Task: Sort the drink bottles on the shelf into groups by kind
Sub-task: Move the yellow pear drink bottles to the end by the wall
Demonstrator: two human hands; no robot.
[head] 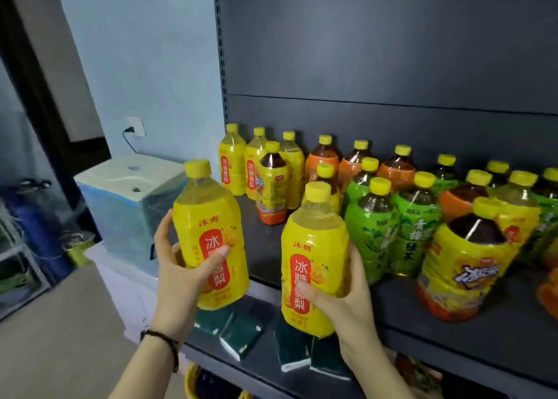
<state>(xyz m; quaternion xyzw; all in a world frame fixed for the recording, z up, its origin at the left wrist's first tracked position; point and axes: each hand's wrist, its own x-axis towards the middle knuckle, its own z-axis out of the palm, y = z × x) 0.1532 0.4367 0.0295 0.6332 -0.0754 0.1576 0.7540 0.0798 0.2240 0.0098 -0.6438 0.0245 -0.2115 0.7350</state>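
Note:
My left hand grips a yellow pear-drink bottle in the air, left of the dark shelf. A second, identical yellow bottle is held by my right hand just in front of the shelf's front edge. At the back left of the shelf stand three more yellow pear bottles. A dark-tea bottle with a yellow and orange label stands in front of them. Orange-label bottles line the back. Green-tea bottles cluster in the middle, and another dark-tea bottle is near the front right.
A lower shelf holds several dark green packs. Left of the shelf unit stand a white and blue appliance and a wall socket with a cable. The floor lies at lower left.

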